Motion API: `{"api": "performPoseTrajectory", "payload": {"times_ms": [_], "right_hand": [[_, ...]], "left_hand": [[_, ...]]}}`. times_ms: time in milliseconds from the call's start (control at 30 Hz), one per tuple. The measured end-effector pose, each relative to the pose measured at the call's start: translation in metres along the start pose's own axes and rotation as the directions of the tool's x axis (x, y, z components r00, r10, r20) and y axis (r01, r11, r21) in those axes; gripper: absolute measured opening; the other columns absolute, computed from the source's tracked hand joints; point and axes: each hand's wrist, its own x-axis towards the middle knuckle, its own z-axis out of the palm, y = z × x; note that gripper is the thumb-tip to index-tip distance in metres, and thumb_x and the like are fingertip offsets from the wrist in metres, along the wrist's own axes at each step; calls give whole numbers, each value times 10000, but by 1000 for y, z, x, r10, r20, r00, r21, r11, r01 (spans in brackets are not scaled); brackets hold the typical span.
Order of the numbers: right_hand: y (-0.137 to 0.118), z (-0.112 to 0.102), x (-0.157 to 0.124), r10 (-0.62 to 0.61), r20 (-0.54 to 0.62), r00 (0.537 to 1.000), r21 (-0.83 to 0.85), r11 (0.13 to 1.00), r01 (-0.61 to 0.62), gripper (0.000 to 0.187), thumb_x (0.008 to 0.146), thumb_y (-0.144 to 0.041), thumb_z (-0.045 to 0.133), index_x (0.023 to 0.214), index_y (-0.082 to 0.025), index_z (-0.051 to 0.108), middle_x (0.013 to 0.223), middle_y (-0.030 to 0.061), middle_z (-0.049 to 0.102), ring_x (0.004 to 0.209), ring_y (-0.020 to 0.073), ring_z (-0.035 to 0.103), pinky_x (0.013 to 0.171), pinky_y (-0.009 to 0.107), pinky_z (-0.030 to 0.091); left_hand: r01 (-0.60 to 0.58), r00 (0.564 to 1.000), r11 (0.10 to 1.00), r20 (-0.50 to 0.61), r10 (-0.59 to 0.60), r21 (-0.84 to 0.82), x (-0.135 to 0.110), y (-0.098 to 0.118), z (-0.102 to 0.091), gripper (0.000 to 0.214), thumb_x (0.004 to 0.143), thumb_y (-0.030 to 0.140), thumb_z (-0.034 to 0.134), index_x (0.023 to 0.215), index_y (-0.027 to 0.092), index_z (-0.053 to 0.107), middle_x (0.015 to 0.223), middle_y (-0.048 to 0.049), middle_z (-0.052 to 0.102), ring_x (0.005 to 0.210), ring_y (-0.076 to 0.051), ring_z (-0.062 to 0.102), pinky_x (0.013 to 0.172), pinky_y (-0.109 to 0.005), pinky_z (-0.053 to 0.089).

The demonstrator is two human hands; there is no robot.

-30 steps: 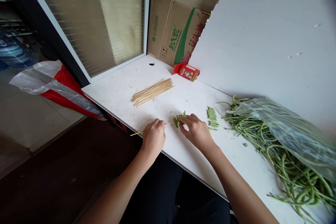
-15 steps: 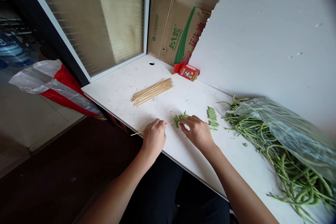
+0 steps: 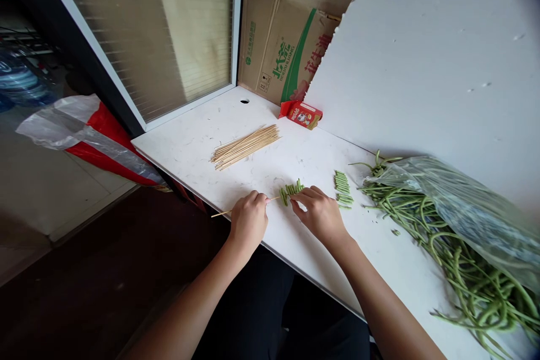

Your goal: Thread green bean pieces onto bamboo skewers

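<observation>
At far left, a red and white bag [image 3: 107, 140] sits below the tabletop [image 3: 304, 149]. Next, the blunt-looking tail of a thin wooden skewer [image 3: 221, 214] juts out past the tabletop's front edge; a bump from the lap or an arm could jolt it. The left hand [image 3: 248, 218] is closed around this skewer; should its grip loosen, the stick might slide or spin. Behind it lies a loose bundle of skewers [image 3: 245, 147], which could roll apart if nudged.

Rightward, between the two hands, short green bean pieces [image 3: 290, 189] line up crosswise along the skewer, just above the tabletop or on it; which, I cannot tell. Too hard a push could split one. The right hand [image 3: 317, 211] has thumb and fingers pinched together on these pieces, its exact hold partly hidden. If the skewer's point is under those fingers, a slip could prick them.

Further right, a neat row of cut beans [image 3: 342, 187] could be scattered by that wrist. Farthest right, long beans [image 3: 447, 259] spill from a clear plastic bag [image 3: 459, 197] and might slide over the row if pulled.
</observation>
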Motion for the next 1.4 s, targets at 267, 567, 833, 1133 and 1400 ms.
{"api": "performPoseTrajectory", "payload": {"times_ms": [267, 567, 833, 1133, 1400], "right_hand": [[-2, -2, 1, -12, 10, 1000, -25, 1000, 13, 193, 965, -135, 628, 879, -213, 782, 804, 52, 738, 817, 186, 637, 562, 298, 312], [-4, 0, 0, -32, 11, 999, -22, 999, 32, 207, 979, -134, 609, 891, -211, 779, 821, 56, 730, 802, 181, 643, 593, 290, 352], [-2, 9, -3, -22, -18, 1000, 1, 1000, 22, 195, 966, -125, 612, 896, -206, 775, 855, 41, 744, 764, 155, 666, 599, 275, 382], [0, 11, -2, 9, 6, 1000, 57, 998, -10, 186, 987, -171, 613, 958, -221, 790, 912, 55, 763, 770, 157, 690, 591, 255, 401], [1, 15, -3, 18, 14, 1000, 57, 998, -18, 208, 1002, -194, 608, 1034, -228, 810, 936, 68, 763, 788, 167, 686, 616, 256, 418]], "left_hand": [[-13, 1000, 1000, -14, 13, 11, -1, 1, 2, 249, 1065, 166, 455, 990, 190, 691, 948, -68, 720, 836, -208, 676, 740, -339, 460], [-3, 1000, 1000, 5, 3, 18, -2, 4, -1, 260, 1062, 168, 445, 1016, 185, 700, 951, -83, 709, 842, -221, 675, 763, -345, 485], [-6, 1000, 1000, 19, 6, 11, -3, 4, 1, 254, 1046, 134, 453, 1046, 185, 702, 979, -84, 714, 862, -220, 684, 770, -339, 495], [16, 999, 1000, 50, -17, 26, -2, 5, 1, 263, 1047, 132, 448, 1011, 182, 704, 967, -89, 712, 839, -211, 680, 738, -328, 490], [38, 997, 999, 66, -40, 38, -1, 4, -1, 265, 1040, 118, 459, 1002, 183, 713, 988, -83, 699, 885, -216, 677, 740, -325, 497]]}}
